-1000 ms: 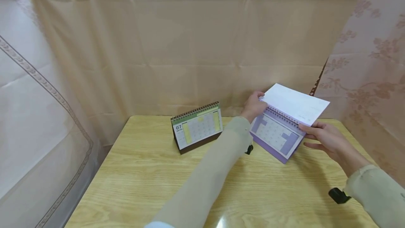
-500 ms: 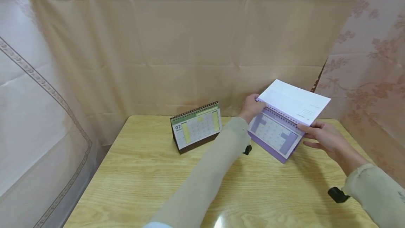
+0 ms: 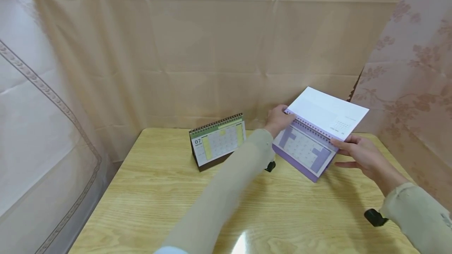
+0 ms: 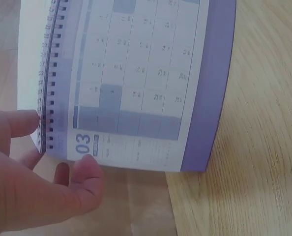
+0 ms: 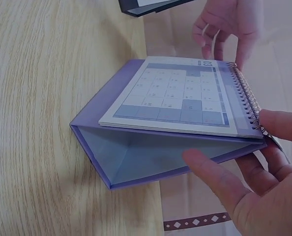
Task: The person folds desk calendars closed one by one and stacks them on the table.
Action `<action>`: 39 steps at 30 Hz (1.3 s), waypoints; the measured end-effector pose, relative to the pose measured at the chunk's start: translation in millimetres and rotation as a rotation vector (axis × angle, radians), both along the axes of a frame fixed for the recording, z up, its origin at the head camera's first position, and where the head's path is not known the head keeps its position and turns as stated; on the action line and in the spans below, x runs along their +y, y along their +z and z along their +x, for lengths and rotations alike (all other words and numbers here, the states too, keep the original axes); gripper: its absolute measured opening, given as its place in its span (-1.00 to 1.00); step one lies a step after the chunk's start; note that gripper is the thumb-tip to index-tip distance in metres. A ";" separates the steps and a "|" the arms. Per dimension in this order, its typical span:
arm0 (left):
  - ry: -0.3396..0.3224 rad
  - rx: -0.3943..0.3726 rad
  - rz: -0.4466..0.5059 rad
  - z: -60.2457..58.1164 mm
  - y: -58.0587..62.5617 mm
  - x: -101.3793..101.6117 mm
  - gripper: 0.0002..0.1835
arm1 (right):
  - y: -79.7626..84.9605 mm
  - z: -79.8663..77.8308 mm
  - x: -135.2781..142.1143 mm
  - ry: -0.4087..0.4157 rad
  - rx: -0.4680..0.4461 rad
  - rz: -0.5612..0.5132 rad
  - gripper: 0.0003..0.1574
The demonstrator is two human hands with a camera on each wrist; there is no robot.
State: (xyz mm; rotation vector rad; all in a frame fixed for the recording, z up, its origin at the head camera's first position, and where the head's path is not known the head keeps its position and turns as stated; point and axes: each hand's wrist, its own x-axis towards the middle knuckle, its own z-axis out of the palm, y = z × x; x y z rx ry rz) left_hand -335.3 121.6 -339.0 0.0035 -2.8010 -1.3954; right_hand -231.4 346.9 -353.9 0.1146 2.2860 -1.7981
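A purple desk calendar [image 3: 305, 149] stands at the table's right back, tilted, its page marked 03 facing forward. One white page [image 3: 328, 111] is turned up and back over the spiral binding [image 3: 312, 127]. My left hand [image 3: 277, 118] grips the binding's left end; the left wrist view has the fingers [image 4: 25, 123] touching the coil. At the other end, my right hand [image 3: 363, 154] pinches the binding, with the thumb [image 5: 281, 125] on the coil and one finger stretched along the open side of the stand. Part of the upper left of the calendar is hidden by the left hand.
A second desk calendar [image 3: 219, 142], green and yellow with a dark stand and marked 07, stands left of the left forearm. Behind the wooden table [image 3: 141, 191] hangs a beige cloth [image 3: 212, 50]. A flowered cloth [image 3: 420, 89] hangs at the right.
The white page has swung further back over the binding, and small print on it now shows. Both hands and the purple calendar have shifted slightly left.
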 end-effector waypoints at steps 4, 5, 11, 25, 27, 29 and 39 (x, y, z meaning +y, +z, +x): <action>-0.039 -0.018 0.089 -0.5 -0.5 -5.1 -0.49 | 0.4 0.3 0.4 -0.006 0.006 0.021 -0.50; -0.051 -0.019 0.103 -0.9 -0.4 -5.9 -0.50 | 0.8 0.7 0.3 -0.010 0.008 0.027 -0.49; -0.105 -0.047 0.226 -2.7 0.6 -8.4 -0.56 | 2.5 3.2 -1.8 -0.035 0.034 0.080 -0.35; -0.175 -0.138 0.360 -10.5 -3.5 -20.3 -0.54 | 1.6 0.8 -6.3 -0.075 0.077 0.161 -0.23; -0.171 -0.146 0.375 -10.1 -2.6 -22.2 -0.55 | 1.4 0.4 -6.9 -0.084 0.081 0.160 -0.25; -0.166 -0.151 0.377 -8.8 -1.8 -24.2 -0.56 | 0.8 0.3 -7.2 -0.085 0.086 0.165 -0.25; -0.220 -0.063 0.279 -2.8 -7.5 -26.5 -0.53 | -4.2 2.0 -6.5 -0.082 0.125 0.198 -0.20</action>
